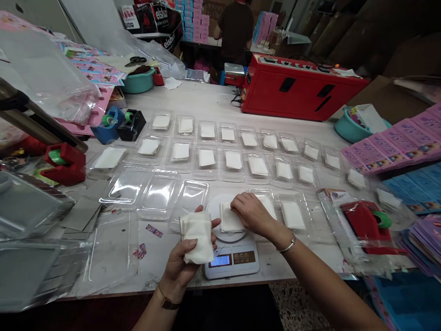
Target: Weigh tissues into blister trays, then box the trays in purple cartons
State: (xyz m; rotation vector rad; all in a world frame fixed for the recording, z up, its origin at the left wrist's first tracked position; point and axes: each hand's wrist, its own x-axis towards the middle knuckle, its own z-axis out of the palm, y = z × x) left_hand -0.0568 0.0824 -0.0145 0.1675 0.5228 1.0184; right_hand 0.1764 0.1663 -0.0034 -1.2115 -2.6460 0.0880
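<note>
My left hand (184,257) is closed around a thick stack of soft white sheets (198,236), thumb across its front. Just to the right, a smaller pile of white sheets (229,219) lies on the round plate of a white digital kitchen scale (231,271), whose display is lit. The fingers of my right hand (251,211) are pinched together at that pile's upper right edge; their tips are partly hidden. Beyond the scale, clear plastic trays (206,158) stand in rows, many with a white pile inside. Bare clear trays (158,193) lie to the left of the scale.
Tape dispensers stand at the left, a blue one (108,124) and a red one (65,163); another red dispenser (368,223) is at the right. A large red machine (303,89) sits at the back. Pink printed cards (396,142) line the right side. A person (236,30) stands beyond.
</note>
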